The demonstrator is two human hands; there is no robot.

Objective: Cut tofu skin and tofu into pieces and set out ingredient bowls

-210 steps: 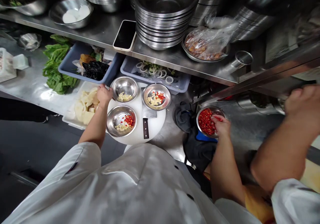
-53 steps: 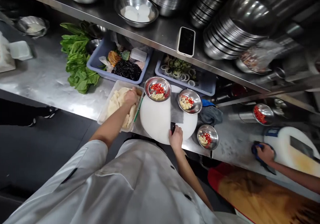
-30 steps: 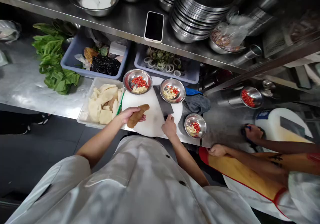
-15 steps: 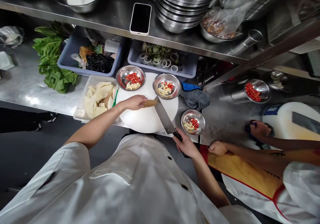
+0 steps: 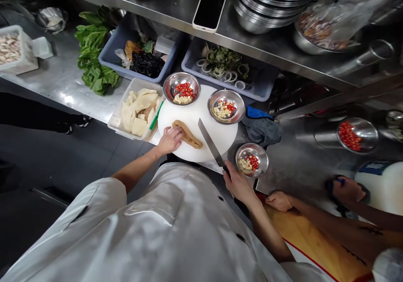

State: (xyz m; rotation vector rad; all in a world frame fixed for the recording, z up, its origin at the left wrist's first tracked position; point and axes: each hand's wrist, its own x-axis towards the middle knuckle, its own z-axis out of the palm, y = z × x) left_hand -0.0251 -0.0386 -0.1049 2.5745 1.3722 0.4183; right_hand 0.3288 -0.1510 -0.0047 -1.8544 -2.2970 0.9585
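Observation:
A long brown piece of food (image 5: pixel 192 139) lies on the round white cutting board (image 5: pixel 185 114). Resting against its left end is my left hand (image 5: pixel 171 140), the fingers partly spread over it. My right hand (image 5: pixel 234 180) is closed round the black handle of a cleaver (image 5: pixel 210 143), whose blade is over the right part of the board, apart from the food. Two metal bowls with chopped red chili and garlic stand at the board's back, one left (image 5: pixel 181 89) and one right (image 5: pixel 226 107). A third such bowl (image 5: pixel 252 160) is right of the board.
A tub of pale pieces (image 5: pixel 118 120) touches the board's left side. Behind are two blue-grey bins (image 5: pixel 107 61) (image 5: pixel 189 63) under a steel shelf (image 5: pixel 176 17) with a phone (image 5: pixel 210 9). A grey cloth (image 5: pixel 264 131) lies right. Another person's hands (image 5: pixel 280 201) are at the right.
The brown piece was held up near the blade; now it lies on the board under my left hand, which has moved nearer my body. The blade is apart from it. The view has shifted.

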